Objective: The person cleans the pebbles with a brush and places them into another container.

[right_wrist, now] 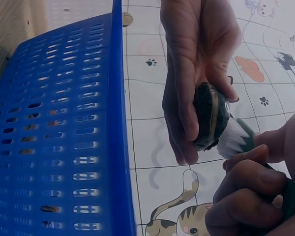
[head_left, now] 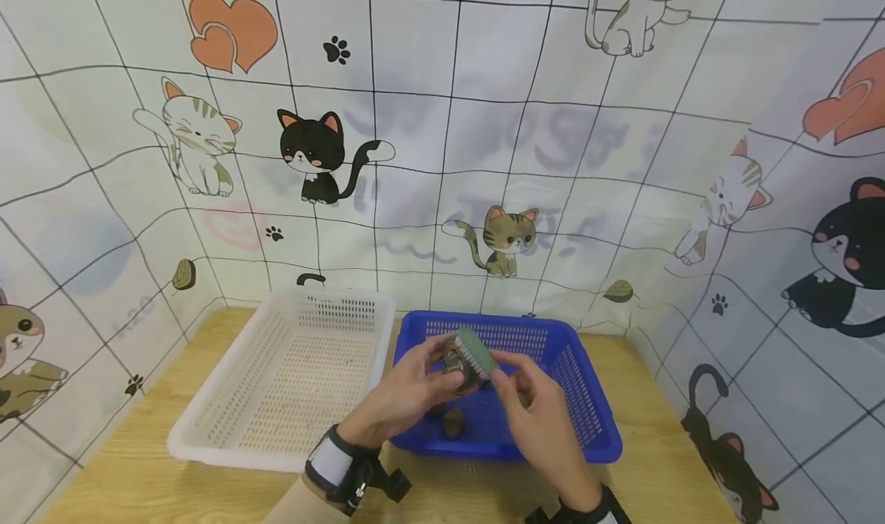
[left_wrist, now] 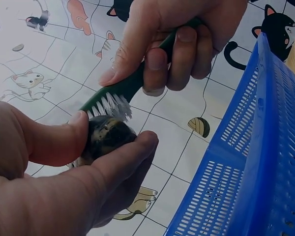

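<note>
My left hand (head_left: 408,389) grips a dark, rounded shell (left_wrist: 108,137) with tan patches, which looks like a clam, between thumb and fingers. In the right wrist view a pale band runs along the shell (right_wrist: 211,116). My right hand (head_left: 535,401) grips a green scrub brush (head_left: 477,351), its fingers wrapped around the handle. White bristles (left_wrist: 110,107) meet the top of the shell in the left wrist view. Both hands are raised above the blue basket (head_left: 594,401). A brown rounded piece (head_left: 452,422) lies in that basket, below the left hand.
A white perforated basket (head_left: 200,424) stands left of the blue one on the wooden table (head_left: 653,432). Cloth printed with cats and grid lines (head_left: 415,140) hangs behind and along both sides. Straps with small mounts (head_left: 353,470) circle the wrists.
</note>
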Available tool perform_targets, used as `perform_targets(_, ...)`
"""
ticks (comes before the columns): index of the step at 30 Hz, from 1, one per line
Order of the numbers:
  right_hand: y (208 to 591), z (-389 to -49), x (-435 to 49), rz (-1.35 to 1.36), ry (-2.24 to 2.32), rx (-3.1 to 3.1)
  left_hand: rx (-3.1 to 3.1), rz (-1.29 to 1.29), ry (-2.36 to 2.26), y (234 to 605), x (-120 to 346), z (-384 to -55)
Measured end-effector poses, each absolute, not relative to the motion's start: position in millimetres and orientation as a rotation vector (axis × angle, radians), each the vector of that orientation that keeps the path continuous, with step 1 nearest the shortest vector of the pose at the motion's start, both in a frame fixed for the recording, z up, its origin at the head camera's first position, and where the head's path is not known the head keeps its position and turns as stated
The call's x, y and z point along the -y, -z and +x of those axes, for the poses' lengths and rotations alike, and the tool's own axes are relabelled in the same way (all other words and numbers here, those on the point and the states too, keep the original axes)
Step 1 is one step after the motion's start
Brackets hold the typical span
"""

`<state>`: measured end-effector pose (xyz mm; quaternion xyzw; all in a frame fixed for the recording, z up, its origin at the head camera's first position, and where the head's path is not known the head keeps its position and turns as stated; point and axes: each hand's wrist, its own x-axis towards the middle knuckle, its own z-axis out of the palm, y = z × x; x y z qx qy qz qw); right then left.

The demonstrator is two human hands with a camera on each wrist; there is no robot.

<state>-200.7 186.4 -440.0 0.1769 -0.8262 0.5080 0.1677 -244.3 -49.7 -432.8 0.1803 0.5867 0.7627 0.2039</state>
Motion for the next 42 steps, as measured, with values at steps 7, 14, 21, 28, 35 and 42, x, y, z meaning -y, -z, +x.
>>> perform_targets(7,440.2,-202.2,-186.8,0.528,-1.467,2.333,-1.645,0.506,-2.15,433.8,48.5,-245.8)
perform_targets(14,442.7,-205.6,-184.3,0.475,-1.455,2.336,-1.678,0.521,-2.119,431.8,47.9,-245.6)
perform_targets(21,443.0,-207.6,-185.5,0.451,-1.423,2.327,-1.701,0.51,-2.164,431.2,49.6,-247.3)
perform_targets(28,442.1,-201.6,-182.6,0.503,-1.505,2.35,-1.724,0.476,-2.187,436.4,48.7,-245.4)
perform_targets(35,447.1,-201.2,-182.0,0.485,-1.464,2.327,-1.741,0.576,-2.075,442.2,44.1,-240.6)
perform_targets(42,443.6,-210.0,-187.5,0.403,-1.421,2.37,-1.75,0.539,-2.115,438.2,45.2,-245.0)
